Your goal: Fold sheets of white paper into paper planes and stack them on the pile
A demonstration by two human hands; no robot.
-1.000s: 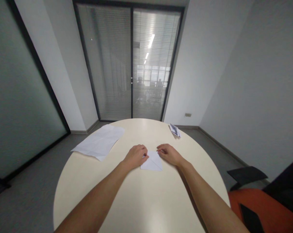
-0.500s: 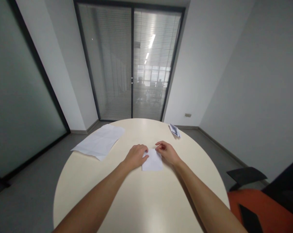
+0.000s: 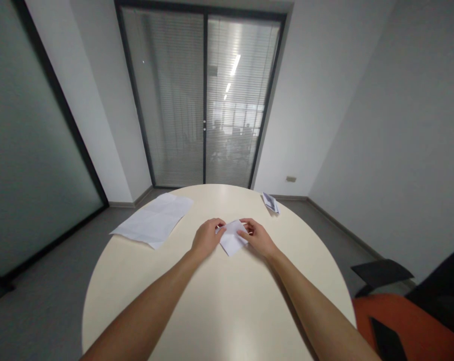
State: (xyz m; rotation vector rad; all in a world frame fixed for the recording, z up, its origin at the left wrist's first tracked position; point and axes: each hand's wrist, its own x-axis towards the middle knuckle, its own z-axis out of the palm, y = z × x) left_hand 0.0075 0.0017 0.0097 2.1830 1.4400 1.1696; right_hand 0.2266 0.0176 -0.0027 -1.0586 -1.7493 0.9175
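Between my hands is a small white piece of paper (image 3: pixel 232 239), turned so that one corner points toward me. My left hand (image 3: pixel 209 237) pinches its left corner between thumb and fingers. On the opposite side, my right hand (image 3: pixel 260 237) grips the right edge, thumb on top and fingers curled behind. The paper is just over the table's middle; whether it rests on the surface I cannot tell. My fingers partly cover its side corners.
The round cream table (image 3: pixel 227 306) carries a large creased white sheet (image 3: pixel 155 220) at the far left, overhanging the edge. A folded paper (image 3: pixel 270 203) with grey-blue print stands near the back right edge. An orange chair (image 3: pixel 403 321) with black armrests is close on the right.
The small paper has been rotated from square-on to corner-toward-me and shifted slightly away. Both hands have moved to its side corners, and the right hand has closed on it.
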